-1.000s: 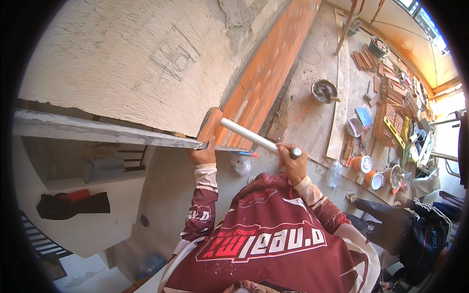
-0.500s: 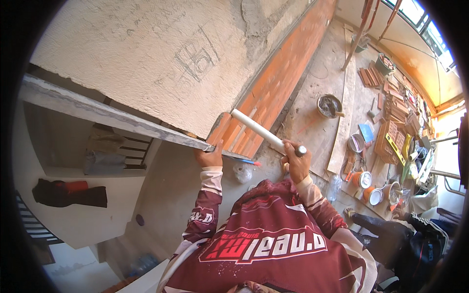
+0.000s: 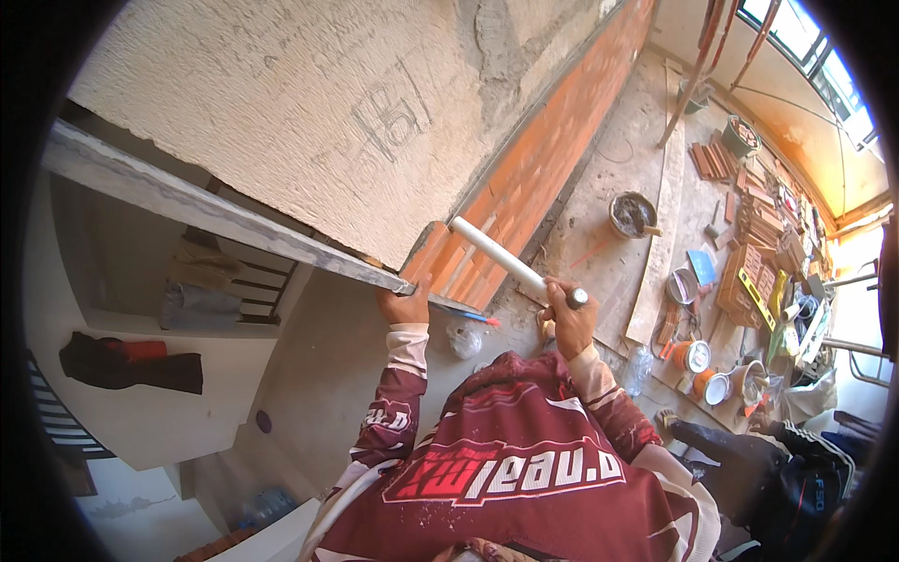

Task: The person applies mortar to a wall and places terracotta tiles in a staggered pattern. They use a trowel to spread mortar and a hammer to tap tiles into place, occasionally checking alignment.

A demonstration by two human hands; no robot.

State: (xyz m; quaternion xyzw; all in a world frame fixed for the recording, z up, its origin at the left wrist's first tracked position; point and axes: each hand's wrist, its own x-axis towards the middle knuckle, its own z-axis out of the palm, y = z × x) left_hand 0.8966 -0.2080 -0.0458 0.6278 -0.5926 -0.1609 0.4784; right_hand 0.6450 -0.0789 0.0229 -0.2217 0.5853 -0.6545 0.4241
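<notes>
— The right hand (image 3: 568, 321)?
— It was clamped around the white pipe (image 3: 506, 262) at frame centre.
— The left hand (image 3: 405, 305)?
— Its fingers gripped the grey straightedge (image 3: 215, 211) against the plastered wall (image 3: 309, 112), left of centre.

A single head-worn fisheye view looks steeply down from above the person's chest, close to both raised hands, facing the plastered wall (image 3: 309, 122) with the littered floor (image 3: 646, 140) curving off right.
</notes>
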